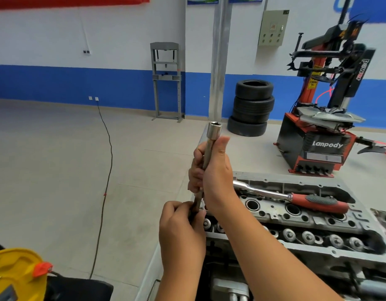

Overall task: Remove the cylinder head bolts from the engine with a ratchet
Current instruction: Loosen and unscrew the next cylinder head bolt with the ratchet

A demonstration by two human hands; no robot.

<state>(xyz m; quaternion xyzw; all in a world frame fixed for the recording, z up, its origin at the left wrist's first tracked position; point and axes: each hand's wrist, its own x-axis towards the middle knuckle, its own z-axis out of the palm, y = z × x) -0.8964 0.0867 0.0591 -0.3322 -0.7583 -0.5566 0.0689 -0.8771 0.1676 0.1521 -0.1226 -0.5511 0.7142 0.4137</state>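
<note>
A long chrome extension bar with a socket [213,131] on its top end stands almost upright in front of me, above the left end of the engine. My right hand [211,170] grips the bar's middle, thumb up beside the socket. My left hand [183,224] pinches the bar's dark lower end. The ratchet [296,197], chrome with a red and grey handle, lies loose on top of the grey cylinder head [313,222], its head hidden behind my right hand. A row of valve springs and round holes shows along the cylinder head.
A stack of three tyres [251,107] stands by the far wall. A red and black tyre changer [322,131] is at the right rear. A grey press frame [166,81] is against the wall. A black cable [105,170] runs over the floor. A yellow container [16,276] sits at bottom left.
</note>
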